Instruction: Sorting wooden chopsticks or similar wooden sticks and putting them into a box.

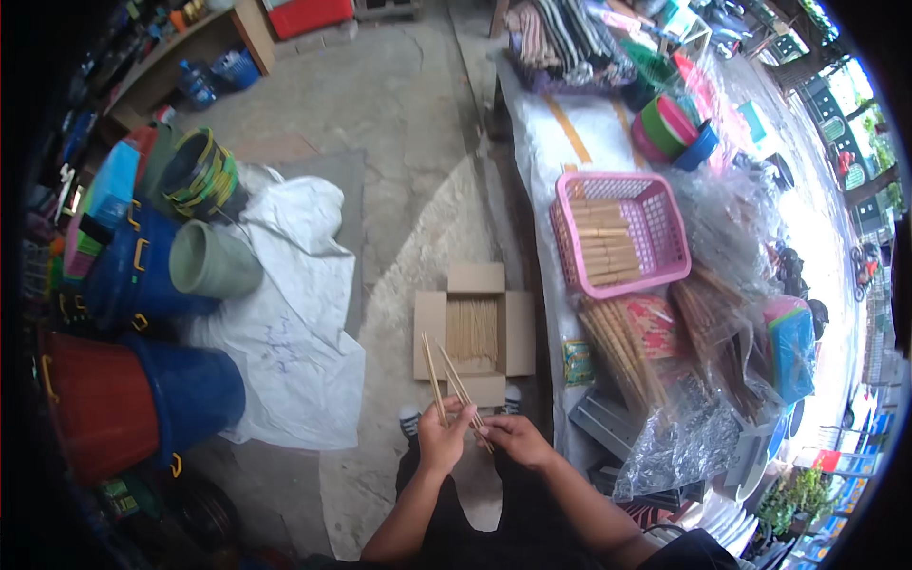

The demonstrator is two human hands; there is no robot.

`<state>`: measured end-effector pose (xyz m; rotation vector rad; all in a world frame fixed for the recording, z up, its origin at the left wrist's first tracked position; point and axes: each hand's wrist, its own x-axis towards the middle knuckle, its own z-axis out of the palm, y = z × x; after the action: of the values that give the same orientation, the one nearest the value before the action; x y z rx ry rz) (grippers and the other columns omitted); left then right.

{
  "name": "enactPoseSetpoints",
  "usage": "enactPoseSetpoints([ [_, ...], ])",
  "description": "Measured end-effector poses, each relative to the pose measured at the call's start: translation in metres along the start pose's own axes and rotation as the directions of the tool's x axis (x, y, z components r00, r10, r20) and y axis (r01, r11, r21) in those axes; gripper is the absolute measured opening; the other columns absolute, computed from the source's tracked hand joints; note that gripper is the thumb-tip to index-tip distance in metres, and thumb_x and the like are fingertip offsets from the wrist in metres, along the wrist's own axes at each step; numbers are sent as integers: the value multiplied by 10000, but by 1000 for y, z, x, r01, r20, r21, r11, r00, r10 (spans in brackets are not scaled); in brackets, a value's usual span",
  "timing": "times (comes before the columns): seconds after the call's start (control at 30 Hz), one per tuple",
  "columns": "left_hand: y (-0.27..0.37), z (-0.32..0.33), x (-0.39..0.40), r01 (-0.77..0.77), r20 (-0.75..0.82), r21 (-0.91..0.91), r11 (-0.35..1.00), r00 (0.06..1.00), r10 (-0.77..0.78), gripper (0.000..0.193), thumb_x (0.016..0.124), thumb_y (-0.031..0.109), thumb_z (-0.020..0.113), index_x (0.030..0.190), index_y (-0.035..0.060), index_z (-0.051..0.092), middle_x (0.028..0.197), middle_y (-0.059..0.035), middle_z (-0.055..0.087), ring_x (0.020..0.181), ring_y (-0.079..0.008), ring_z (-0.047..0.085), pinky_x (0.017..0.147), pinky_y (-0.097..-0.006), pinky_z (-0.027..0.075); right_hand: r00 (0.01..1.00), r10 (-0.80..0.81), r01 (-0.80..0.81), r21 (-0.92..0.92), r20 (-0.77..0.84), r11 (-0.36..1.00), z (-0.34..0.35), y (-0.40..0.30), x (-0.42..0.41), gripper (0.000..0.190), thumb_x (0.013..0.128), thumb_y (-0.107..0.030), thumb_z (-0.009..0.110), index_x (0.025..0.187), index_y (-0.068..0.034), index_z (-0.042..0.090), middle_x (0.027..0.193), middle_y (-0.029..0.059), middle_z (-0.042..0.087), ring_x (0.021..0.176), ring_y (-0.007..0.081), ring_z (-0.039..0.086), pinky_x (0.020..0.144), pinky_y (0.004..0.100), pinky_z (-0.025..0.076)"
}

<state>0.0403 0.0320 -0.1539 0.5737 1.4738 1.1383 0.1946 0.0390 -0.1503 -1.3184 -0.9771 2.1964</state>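
Observation:
My left hand (442, 436) grips thin wooden sticks (432, 372), which look like bamboo. They form two small groups that fan apart toward the top. The fingertips of my right hand (520, 440) pinch the lower part of the right-hand group, close beside my left thumb. Just beyond my hands, an open cardboard box (516, 335) stands on the floor with its flaps folded out. Many similar sticks (472, 329) lie lengthwise inside it. How many sticks I hold is too fine to tell.
On the table at right stands a pink plastic basket (618, 291) with bundled sticks (605, 242). Plastic-wrapped bundles (623, 342) lie nearer me. At left are a white sack (299, 285), a grey-green bucket (221, 267), and blue (192, 392) and red-brown tubs (100, 406).

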Motion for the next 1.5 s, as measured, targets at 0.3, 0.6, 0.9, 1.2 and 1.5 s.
enactPoseSetpoints([
  [0.3,101,0,-66,-93,21,-187,978,995,99,267,798,39,698,992,-9,521,833,-52,606,745,-104,589,673,-228,486,991,-104,105,7,-90,994,53,-68,-75,237,936,-177,536,1062,9,613,902,36,648,778,108,627,690,234,476],
  [0.6,154,2,-102,-237,73,-169,957,965,251,295,794,74,712,981,-17,502,845,-67,593,730,-106,590,642,-219,500,963,-267,265,-66,-26,962,87,-113,-131,271,942,-171,523,1124,26,566,953,56,659,764,97,613,701,232,490],
  [0.9,180,4,-124,-255,144,-152,955,950,277,282,808,107,709,986,12,512,869,-49,605,762,-105,587,676,-240,496,946,-324,321,-90,-16,943,99,-135,-163,251,940,-172,526,1094,14,596,912,25,654,743,84,608,705,235,486],
  [1.2,182,6,-130,-288,122,-126,949,945,303,265,828,131,692,997,0,535,884,-57,627,691,-88,571,615,-228,490,926,-378,377,-27,-9,926,103,-134,-166,245,937,-177,530,1084,7,597,917,21,648,720,83,598,692,230,491],
  [1.5,182,5,-130,-212,107,-178,961,967,233,207,866,170,650,944,5,553,866,-72,643,662,-86,579,588,-223,488,936,-350,350,-23,-20,936,107,-136,-161,229,936,-172,530,1061,6,600,907,28,647,750,96,594,713,243,482],
])
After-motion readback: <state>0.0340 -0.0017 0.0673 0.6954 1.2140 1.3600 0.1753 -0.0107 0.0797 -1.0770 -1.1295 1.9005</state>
